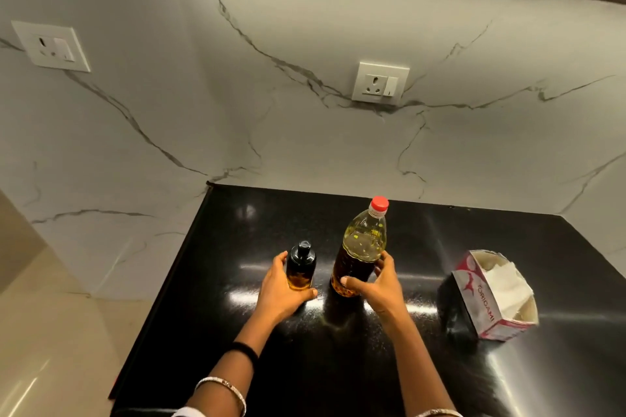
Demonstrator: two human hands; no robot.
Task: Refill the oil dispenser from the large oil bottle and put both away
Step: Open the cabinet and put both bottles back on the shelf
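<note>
A small oil dispenser (301, 263) with a black cap and a little amber oil stands upright on the black counter (423, 366). My left hand (278, 291) grips its lower body, thumb in front and fingers behind. To its right stands the large clear oil bottle (360, 244) with a red cap, partly full of yellow oil. My right hand (376, 288) grips the lower part of that bottle, thumb across the front. Both containers are capped and upright.
An opened white and red tissue box (494, 294) sits on the counter to the right. A marble wall (271, 95) with two sockets rises behind. The counter's left edge (162, 291) drops to a pale floor.
</note>
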